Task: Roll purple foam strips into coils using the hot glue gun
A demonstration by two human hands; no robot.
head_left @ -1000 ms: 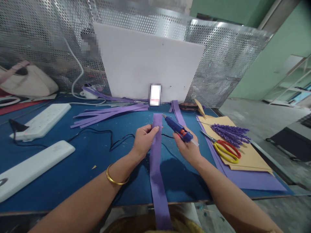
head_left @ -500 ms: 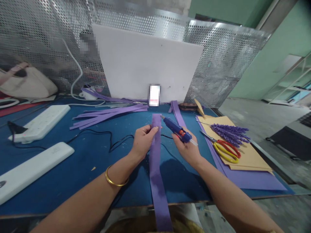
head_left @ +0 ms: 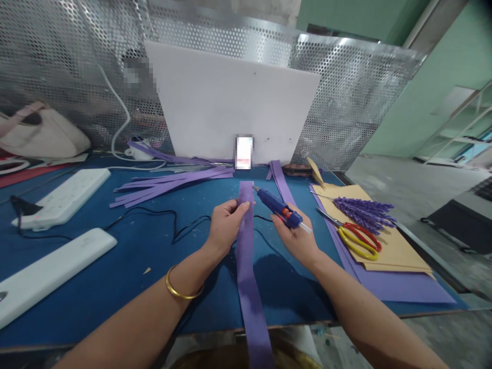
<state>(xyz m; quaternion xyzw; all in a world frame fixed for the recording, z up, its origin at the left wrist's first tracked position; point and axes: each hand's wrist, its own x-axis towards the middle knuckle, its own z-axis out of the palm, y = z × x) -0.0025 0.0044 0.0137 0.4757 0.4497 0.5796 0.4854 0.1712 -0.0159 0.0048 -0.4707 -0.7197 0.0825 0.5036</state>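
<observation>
A long purple paper strip [head_left: 246, 261] runs from mid-table down over the front edge. Near its far end, my left hand [head_left: 227, 221] pinches it between thumb and fingers. My right hand [head_left: 298, 233] is wrapped round a blue hot glue gun [head_left: 277, 206], with a clear glue stick poking out of its back. The gun's nozzle points left and sits at the right edge of the strip's top end; I cannot tell whether it touches the paper. A black cord trails left behind the strip.
More purple strips [head_left: 172, 185] lie at the back left, beside white power strips [head_left: 63, 197]. On the right, scissors [head_left: 357, 241] and purple lavender-like stems [head_left: 363, 211] rest on tan sheets [head_left: 400, 259]. A lit phone [head_left: 243, 152] leans on a white board [head_left: 234, 97].
The glue gun's nozzle has shifted very slightly left and down along the strip's edge. My left hand keeps the same pinch on the strip.
</observation>
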